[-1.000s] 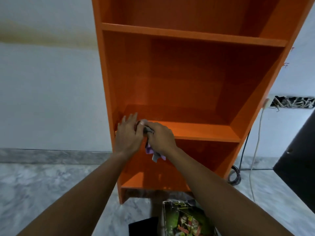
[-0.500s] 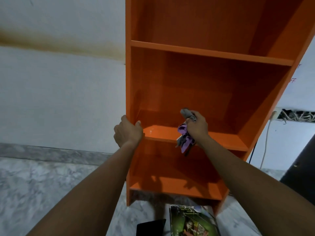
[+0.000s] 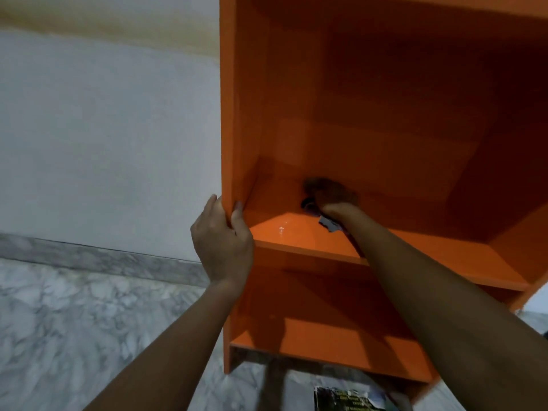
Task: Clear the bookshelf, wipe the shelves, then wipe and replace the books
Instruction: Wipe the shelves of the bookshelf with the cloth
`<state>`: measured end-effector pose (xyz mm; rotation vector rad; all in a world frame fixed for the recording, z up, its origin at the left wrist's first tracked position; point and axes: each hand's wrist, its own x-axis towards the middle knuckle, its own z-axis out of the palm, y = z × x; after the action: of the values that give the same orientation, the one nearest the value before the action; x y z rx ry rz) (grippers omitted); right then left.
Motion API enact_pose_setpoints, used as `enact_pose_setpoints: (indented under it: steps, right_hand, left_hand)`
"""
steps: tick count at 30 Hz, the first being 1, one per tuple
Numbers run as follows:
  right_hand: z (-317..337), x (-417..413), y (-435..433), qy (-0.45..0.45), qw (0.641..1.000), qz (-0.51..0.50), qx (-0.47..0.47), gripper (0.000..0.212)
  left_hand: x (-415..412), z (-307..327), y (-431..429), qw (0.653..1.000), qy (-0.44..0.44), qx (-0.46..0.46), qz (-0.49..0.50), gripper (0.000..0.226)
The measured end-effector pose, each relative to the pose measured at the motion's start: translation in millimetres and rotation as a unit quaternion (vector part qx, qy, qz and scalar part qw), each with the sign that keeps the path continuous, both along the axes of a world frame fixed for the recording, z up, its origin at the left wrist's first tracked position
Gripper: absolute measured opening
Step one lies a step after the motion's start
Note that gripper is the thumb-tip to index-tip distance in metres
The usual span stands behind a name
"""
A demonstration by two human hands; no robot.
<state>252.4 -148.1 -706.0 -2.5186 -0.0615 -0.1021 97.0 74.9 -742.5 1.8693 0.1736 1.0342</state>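
My right grip (image 3: 329, 194) is blurred and shadowed, deep on the middle shelf (image 3: 284, 232). It looks bunched over the cloth (image 3: 327, 225), of which only a grey scrap shows under the wrist. My left grip (image 3: 222, 241) clasps the front edge of the bookshelf (image 3: 385, 114) at its left side panel, thumb inside. The bookshelf's top runs out of frame. I count two shelf boards, one cloth, and one book (image 3: 350, 397) on the floor (image 3: 74, 321), cut off at the bottom edge.

The blurred right hand (image 3: 329, 192) hides most of the cloth (image 3: 327, 226); book (image 3: 350, 398) cropped below.
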Motion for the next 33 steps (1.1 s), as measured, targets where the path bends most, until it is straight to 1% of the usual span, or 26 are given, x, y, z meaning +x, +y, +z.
enact_pose_setpoints:
  steps: [2, 5, 7, 10, 13, 15, 16, 18, 19, 22, 24, 25, 26, 27, 29, 31, 33]
  right_hand:
    - [17.7, -20.9, 34.9, -0.005, 1.0, 0.015, 0.023, 0.037]
    - [28.4, -38.4, 76.2, 0.007, 0.994, 0.105, 0.006, 0.04]
    - [30.0, -53.8, 97.3, -0.004, 0.988, 0.152, 0.007, 0.033]
    - [29.3, -75.7, 108.4, -0.012, 0.985, 0.173, 0.008, 0.04]
    - [29.9, -105.8, 102.4, -0.047, 0.981, 0.188, -0.025, 0.042]
    - [28.0, -123.1, 97.5, -0.079, 0.975, 0.199, -0.063, 0.037]
    - [26.1, -131.3, 96.3, -0.088, 0.972, 0.205, -0.078, 0.031]
    - [23.7, -151.2, 95.5, -0.113, 0.965, 0.223, -0.081, 0.022]
    - [21.2, -158.6, 94.3, -0.121, 0.964, 0.227, -0.073, 0.025]
    - [20.6, -178.4, 91.1, -0.138, 0.957, 0.248, -0.068, 0.048]
    - [28.3, -186.4, 88.5, -0.132, 0.951, 0.27, -0.071, 0.052]
    - [34.1, -187.3, 86.2, -0.119, 0.95, 0.281, -0.066, 0.052]
    - [40.1, -187.0, 83.8, -0.103, 0.95, 0.288, -0.056, 0.052]
    - [46.4, -183.6, 81.5, -0.094, 0.953, 0.287, -0.039, 0.051]
    - [55.0, -169.3, 77.5, -0.113, 0.963, 0.243, 0.02, 0.046]
    - [62.3, -148.4, 76.7, -0.135, 0.972, 0.173, 0.08, 0.041]
    - [66.4, -120.3, 84.6, -0.138, 0.979, 0.123, 0.091, 0.031]
  left_hand:
    - [0.6, -3.2, 3.3, 1.0, 0.0, 0.017, 0.0, 0.054]
    - [1.6, -8.2, 5.1, 1.0, 0.007, 0.023, -0.01, 0.044]
    - [2.5, -9.5, 4.0, 1.0, 0.014, 0.014, -0.013, 0.043]
    - [-0.1, -6.3, 4.4, 0.999, 0.034, 0.007, -0.01, 0.046]
    - [-8.5, 0.7, 8.4, 0.998, 0.063, 0.011, -0.022, 0.049]
    - [-16.2, 9.4, 10.0, 0.997, 0.074, 0.018, -0.034, 0.045]
    - [-21.1, 14.4, 10.9, 0.996, 0.077, 0.019, -0.042, 0.042]
    - [-33.2, 25.7, 15.2, 0.993, 0.093, 0.021, -0.069, 0.039]
    - [-34.9, 29.6, 18.9, 0.99, 0.109, 0.025, -0.09, 0.038]
    - [-41.0, 45.4, 33.4, 0.971, 0.163, 0.029, -0.173, 0.037]
    - [-46.7, 56.0, 41.2, 0.964, 0.17, 0.019, -0.203, 0.033]
    - [-47.7, 59.7, 44.4, 0.965, 0.167, 0.031, -0.2, 0.034]
    - [-47.8, 61.7, 47.0, 0.966, 0.163, 0.051, -0.192, 0.039]
    - [-47.4, 64.4, 50.2, 0.967, 0.162, 0.075, -0.183, 0.044]
    - [-44.7, 65.3, 55.6, 0.964, 0.161, 0.127, -0.166, 0.047]
    - [-41.5, 64.1, 58.3, 0.96, 0.154, 0.174, -0.154, 0.044]
    - [-34.3, 59.2, 58.7, 0.961, 0.135, 0.189, -0.151, 0.04]
